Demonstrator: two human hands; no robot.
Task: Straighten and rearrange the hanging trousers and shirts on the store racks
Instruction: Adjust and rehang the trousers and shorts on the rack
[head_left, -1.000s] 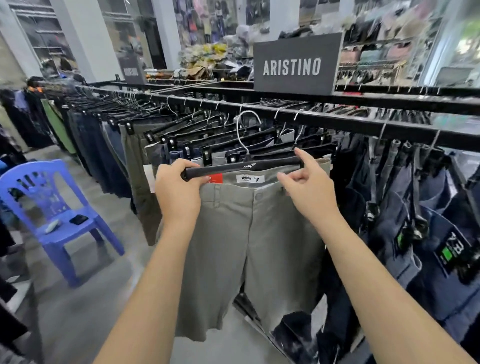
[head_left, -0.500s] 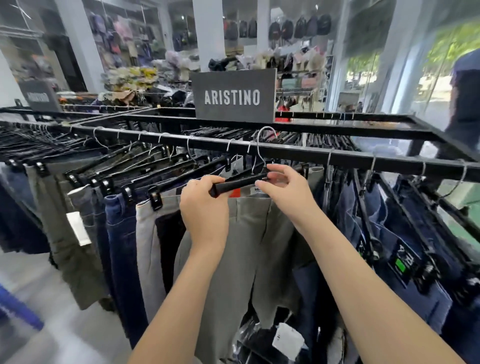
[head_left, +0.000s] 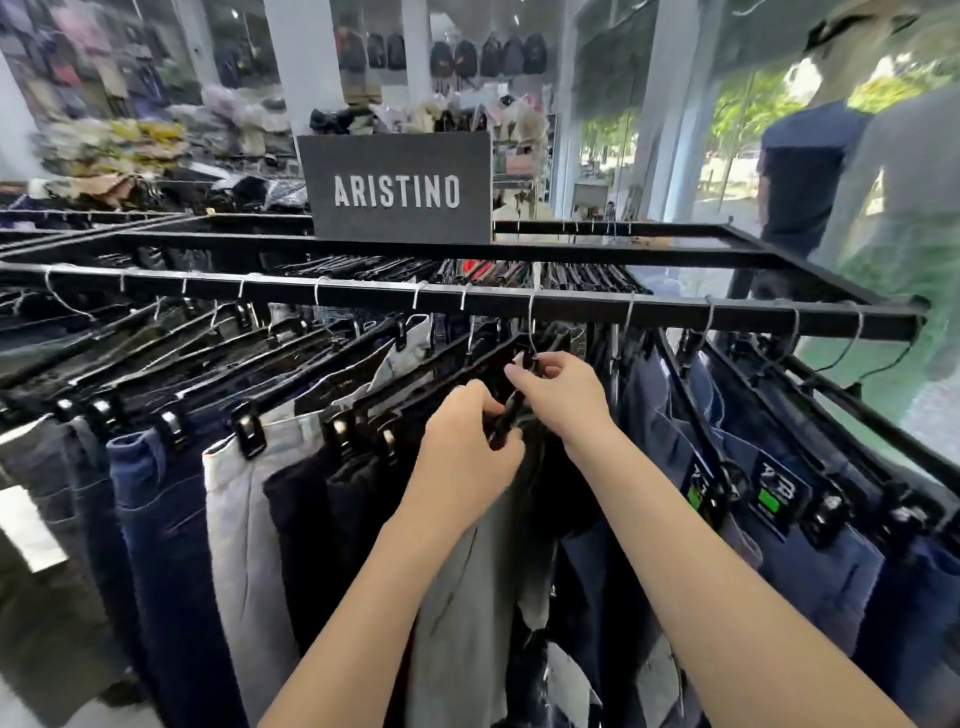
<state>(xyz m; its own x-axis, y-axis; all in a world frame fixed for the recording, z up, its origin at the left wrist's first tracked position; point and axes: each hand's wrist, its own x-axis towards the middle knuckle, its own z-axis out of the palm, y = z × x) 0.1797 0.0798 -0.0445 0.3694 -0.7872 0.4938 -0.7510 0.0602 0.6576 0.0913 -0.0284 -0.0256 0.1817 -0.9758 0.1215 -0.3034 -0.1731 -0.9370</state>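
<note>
Grey trousers going onto the rack rail, not yet settled.

Left hand (head_left: 467, 452) and right hand (head_left: 558, 400) both grip the black hanger (head_left: 506, 415) of the grey trousers (head_left: 467, 597); its hook sits at the front rail (head_left: 675, 312), right of middle. The hanger's long axis runs front to back, legs straight down. Judged partway: neighbouring trousers (head_left: 156, 519) to the left hang unevenly spaced, unsorted.

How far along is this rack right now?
Done: the trousers on the left hang in a row on the rail. In hand: both hands, left and right, grip the black hanger carrying grey trousers. Left: releasing it, then the blue trousers.
</note>
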